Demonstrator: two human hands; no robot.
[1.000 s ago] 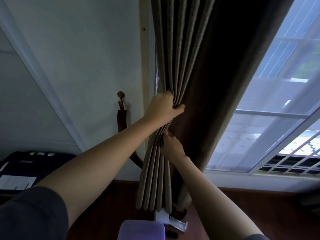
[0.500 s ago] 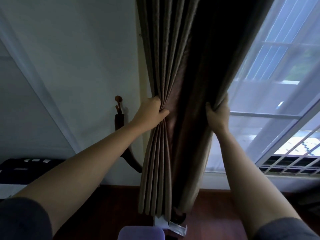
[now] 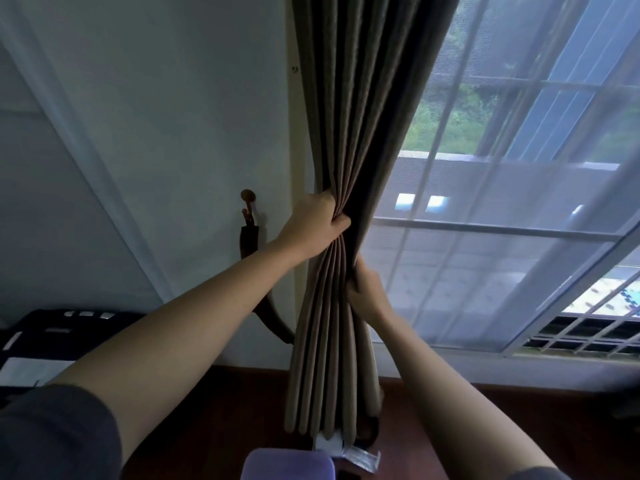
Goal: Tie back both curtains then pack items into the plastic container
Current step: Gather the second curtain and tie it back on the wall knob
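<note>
Both hands clamp the pleated brown fabric curtain (image 3: 341, 140), bunched vertically: left hand (image 3: 313, 228) fisted higher, right hand (image 3: 365, 294) pinching lower folds. Dark leather-like tieback strap (image 3: 250, 239) hangs on its wall hook (image 3: 248, 196) left of the curtain, nearer the left hand.

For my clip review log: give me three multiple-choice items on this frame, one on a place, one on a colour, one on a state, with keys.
1. Where is the tieback hanging?
A. from a wall hook left of the curtain
B. on the window frame
C. around the curtain

2. What colour is the curtain?
A. white
B. brown
C. red

3. How is the curtain held?
A. hanging free
B. left hand only
C. gathered in both hands

Answers: 1 A, it dangles from the hook on the wall. 2 B, the folds are brown. 3 C, the left hand grips above, the right hand below.
</note>
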